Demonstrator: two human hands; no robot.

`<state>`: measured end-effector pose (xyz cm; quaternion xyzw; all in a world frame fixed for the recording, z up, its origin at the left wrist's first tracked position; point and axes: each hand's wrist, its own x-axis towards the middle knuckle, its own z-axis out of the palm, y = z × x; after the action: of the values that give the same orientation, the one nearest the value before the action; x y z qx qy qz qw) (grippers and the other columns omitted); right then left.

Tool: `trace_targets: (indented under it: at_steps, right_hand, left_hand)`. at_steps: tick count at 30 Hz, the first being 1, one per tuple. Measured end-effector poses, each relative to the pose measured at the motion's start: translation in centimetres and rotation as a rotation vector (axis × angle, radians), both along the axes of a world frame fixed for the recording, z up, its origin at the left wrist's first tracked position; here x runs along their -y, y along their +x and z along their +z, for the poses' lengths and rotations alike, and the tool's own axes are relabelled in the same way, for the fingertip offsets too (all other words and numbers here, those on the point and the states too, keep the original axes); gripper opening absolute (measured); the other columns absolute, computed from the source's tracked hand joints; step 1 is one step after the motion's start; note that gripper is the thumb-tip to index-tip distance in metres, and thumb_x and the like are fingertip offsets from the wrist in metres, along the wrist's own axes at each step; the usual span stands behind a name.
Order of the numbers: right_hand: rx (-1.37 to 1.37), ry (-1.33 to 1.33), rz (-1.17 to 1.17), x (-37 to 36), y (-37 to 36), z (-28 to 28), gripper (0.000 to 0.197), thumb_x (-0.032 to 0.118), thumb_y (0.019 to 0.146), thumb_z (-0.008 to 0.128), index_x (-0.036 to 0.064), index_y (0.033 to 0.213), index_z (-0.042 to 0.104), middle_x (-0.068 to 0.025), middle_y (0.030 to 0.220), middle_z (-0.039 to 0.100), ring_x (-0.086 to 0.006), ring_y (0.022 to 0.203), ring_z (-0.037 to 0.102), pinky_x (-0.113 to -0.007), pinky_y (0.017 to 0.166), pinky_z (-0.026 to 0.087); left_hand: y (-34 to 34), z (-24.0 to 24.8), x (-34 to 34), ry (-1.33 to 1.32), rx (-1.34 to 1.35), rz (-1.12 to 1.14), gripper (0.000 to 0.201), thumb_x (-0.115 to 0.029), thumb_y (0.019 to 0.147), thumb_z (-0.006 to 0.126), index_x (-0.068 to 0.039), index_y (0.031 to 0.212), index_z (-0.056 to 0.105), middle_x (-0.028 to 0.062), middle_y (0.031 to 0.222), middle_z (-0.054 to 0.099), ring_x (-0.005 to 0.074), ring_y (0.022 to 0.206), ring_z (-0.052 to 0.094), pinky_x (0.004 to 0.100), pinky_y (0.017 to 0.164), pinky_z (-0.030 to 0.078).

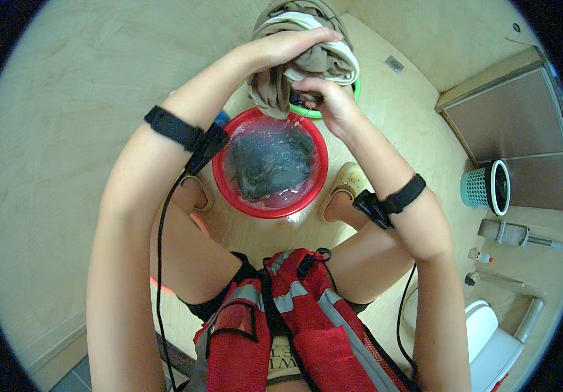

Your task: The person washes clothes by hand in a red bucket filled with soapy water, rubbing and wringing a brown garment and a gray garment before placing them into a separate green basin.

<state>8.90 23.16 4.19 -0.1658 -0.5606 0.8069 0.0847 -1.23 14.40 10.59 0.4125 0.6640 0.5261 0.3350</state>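
Note:
Beyond the red basin, both hands hold up a bunched beige and white garment. My left hand is laid across its upper part, fingers bent over the folds. My right hand grips it from the lower right, with the fingertips partly hidden in the cloth. One beige end hangs down to the far rim of the red basin. In that basin a dark grey cloth lies soaking in sudsy water. Behind it stands a green-rimmed basin, mostly covered by the garment and my right hand.
My feet in light clogs flank the red basin. A small blue thing shows at its left edge. On the right are a teal perforated bin, a brush, a small bottle and a white toilet. A drain lies at the far right.

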Motion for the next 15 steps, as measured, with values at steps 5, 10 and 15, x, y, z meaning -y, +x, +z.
trace_targets:
  at_steps: [5, 10, 15]
  right_hand:
    - [0.042, 0.229, -0.085, -6.8, -0.4, -1.0, 0.031, 0.010, 0.065, 0.068, 0.0098, 0.095, 0.060, 0.0007, 0.080, 0.061, -0.0105, 0.068, 0.053, -0.023, 0.062, 0.040]
    - [0.192, 0.506, -0.168, -14.0, -3.5, -6.8, 0.059, 0.012, 0.059, 0.076, 0.0019, 0.110, 0.048, -0.0083, 0.098, 0.061, -0.0189, 0.087, 0.058, -0.031, 0.075, 0.047]
    - [0.450, 0.703, -0.270, -17.3, -7.0, -16.5, 0.083, 0.024, 0.056, 0.081, -0.0026, 0.122, 0.038, -0.0176, 0.114, 0.055, -0.0266, 0.104, 0.055, -0.034, 0.090, 0.042]
  left_hand:
    - [-3.8, -3.6, -6.5, -0.100, 0.148, -0.125, 0.064, -0.057, 0.082, 0.047, -0.007, 0.122, 0.050, 0.0075, 0.117, 0.056, 0.0173, 0.103, 0.054, 0.0309, 0.091, 0.039]
    - [-6.4, -9.0, -11.3, -0.214, 0.148, -0.046, 0.088, -0.075, 0.073, 0.039, -0.010, 0.132, 0.037, 0.0096, 0.126, 0.048, 0.0211, 0.101, 0.055, 0.0348, 0.085, 0.044]
    - [-10.0, -17.9, -12.0, -0.622, 0.314, -0.019, 0.114, -0.089, 0.062, 0.023, -0.004, 0.139, 0.023, 0.0269, 0.129, 0.039, 0.0329, 0.100, 0.058, 0.0369, 0.081, 0.048]
